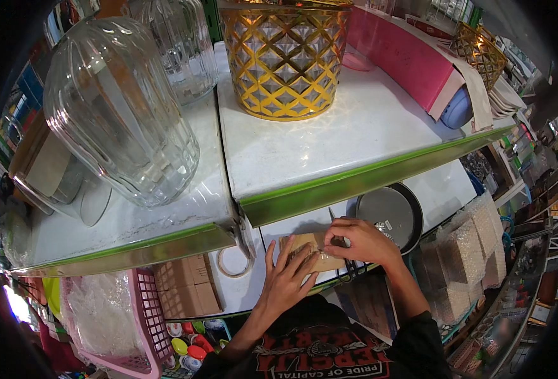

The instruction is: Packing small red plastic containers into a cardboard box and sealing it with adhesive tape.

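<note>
A small flat piece of brown cardboard (331,263), perhaps a packet, lies on the lower white shelf. My left hand (286,279) rests on its left part with the fingers spread. Bent over the right part is my right hand (362,239), thumb and forefinger curled together at a shiny strip that looks like clear tape (325,256). Whether the fingertips grip the strip is hard to tell. Scissors (352,272) with dark handles lie beneath the right hand, their blade tip pointing away from me. A tape roll (235,262) lies flat to the left.
The green-edged upper shelf (355,177) overhangs my hands, bearing a ribbed glass jar (127,118), a gold lattice-patterned container (286,66) and a pink box (397,61). A round dark pan (390,215), bubble-wrapped boxes (473,256), folded cardboard (189,286) and a pink basket (148,303) stand around.
</note>
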`<state>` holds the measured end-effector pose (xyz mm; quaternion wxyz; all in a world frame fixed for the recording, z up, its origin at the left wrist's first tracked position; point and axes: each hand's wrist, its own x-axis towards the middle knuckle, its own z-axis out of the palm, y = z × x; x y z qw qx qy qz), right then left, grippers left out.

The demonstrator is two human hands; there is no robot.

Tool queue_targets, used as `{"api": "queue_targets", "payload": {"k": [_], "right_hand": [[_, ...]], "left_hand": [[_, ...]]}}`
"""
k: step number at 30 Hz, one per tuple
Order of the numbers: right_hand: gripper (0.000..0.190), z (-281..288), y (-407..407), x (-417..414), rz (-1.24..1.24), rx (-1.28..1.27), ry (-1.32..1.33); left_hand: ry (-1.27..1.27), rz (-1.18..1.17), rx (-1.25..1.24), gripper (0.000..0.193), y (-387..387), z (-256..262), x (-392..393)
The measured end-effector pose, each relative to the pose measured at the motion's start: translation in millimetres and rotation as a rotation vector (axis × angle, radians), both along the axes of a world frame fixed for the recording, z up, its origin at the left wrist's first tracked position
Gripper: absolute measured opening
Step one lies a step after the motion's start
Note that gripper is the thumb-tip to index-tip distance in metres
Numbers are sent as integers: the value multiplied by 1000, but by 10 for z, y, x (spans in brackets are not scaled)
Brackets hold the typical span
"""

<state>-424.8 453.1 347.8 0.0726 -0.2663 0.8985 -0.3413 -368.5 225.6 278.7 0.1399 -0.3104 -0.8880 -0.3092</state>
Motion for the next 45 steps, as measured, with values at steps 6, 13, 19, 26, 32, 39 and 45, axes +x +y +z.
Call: {"api": "queue_targets", "payload": {"k": [6, 13, 19, 26, 32, 39, 45], "right_hand": [[20, 6, -10, -37, 51, 29, -19], [18, -11, -36, -22, 36, 51, -14], [15, -49, -44, -22, 30, 94, -5], [16, -27, -61, -15, 28, 131, -10], [16, -50, -67, -9, 27, 139, 9], [16, -81, -59, -26, 24, 151, -30], [17, -109, -88, -51, 22, 76, -26]], "left_hand": [[12, 2, 16, 39, -1, -39, -7], [18, -3, 15, 39, -4, -45, -5], [4, -2, 3, 39, -5, -56, -1], [24, -4, -31, 40, -8, -40, 4], [14, -13, -50, 40, -8, -18, -8], [-10, -20, -92, 37, 9, 44, -4], [32, -18, -93, 35, 18, 45, -15]]}}
